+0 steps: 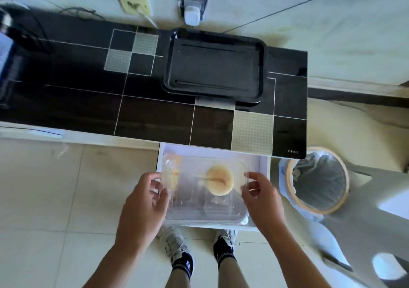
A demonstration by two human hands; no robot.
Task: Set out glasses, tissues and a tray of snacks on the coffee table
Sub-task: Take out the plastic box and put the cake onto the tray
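Observation:
A clear plastic snack box (194, 208) with a round pale pastry (220, 182) inside hovers over an open white drawer (263, 161). My left hand (146, 203) grips the box's left end and my right hand (261, 197) grips its right end. An empty black tray (215, 66) lies on the dark glass cabinet top (88, 101) behind the drawer. No glasses or tissues are in view.
A lined waste bin (318, 181) stands to the right of the drawer. Wall sockets with a white plug (192, 14) are behind the tray. A dark device (8, 51) sits at the cabinet's left end. My feet (199, 250) stand on pale floor tiles.

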